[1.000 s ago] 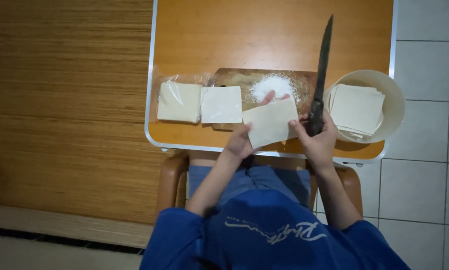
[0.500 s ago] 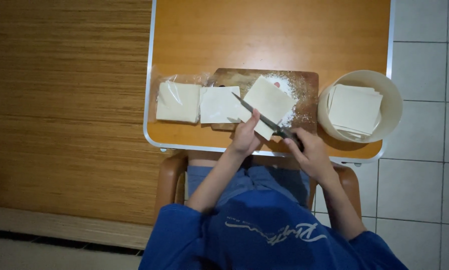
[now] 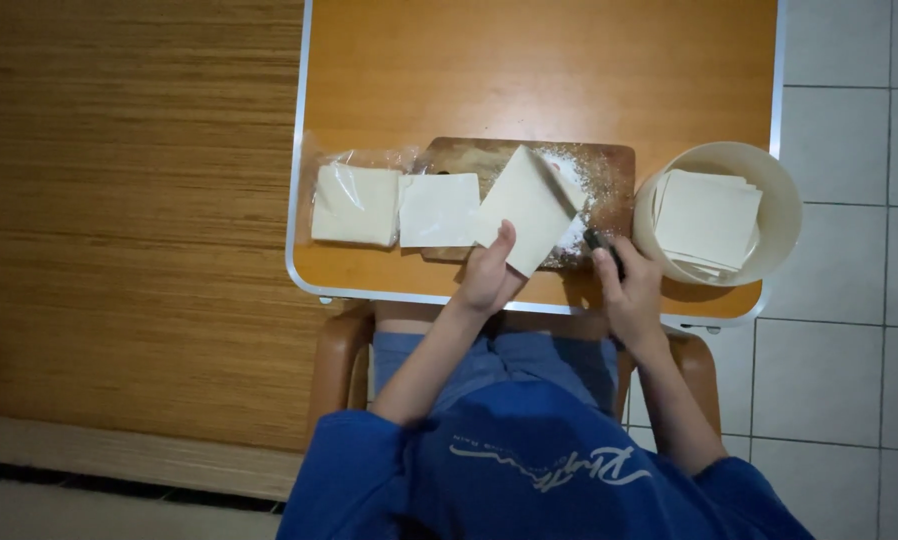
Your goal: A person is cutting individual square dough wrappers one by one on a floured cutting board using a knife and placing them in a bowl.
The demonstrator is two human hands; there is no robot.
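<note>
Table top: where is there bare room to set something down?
The far half of the table, beyond the cutting board, is bare. The near strip is crowded: bagged sheets, loose sheet, board, both hands, then the bowl.

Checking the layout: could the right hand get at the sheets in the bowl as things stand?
Probably yes. The bowl is open-topped, just beside the right hand, with nothing between. But that hand holds a knife, so its grip is taken.

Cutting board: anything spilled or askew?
Yes. White powder is scattered loose over the cutting board. The left hand holds a white sheet turned diagonal, unlike the square-laid sheet beside it.
</note>
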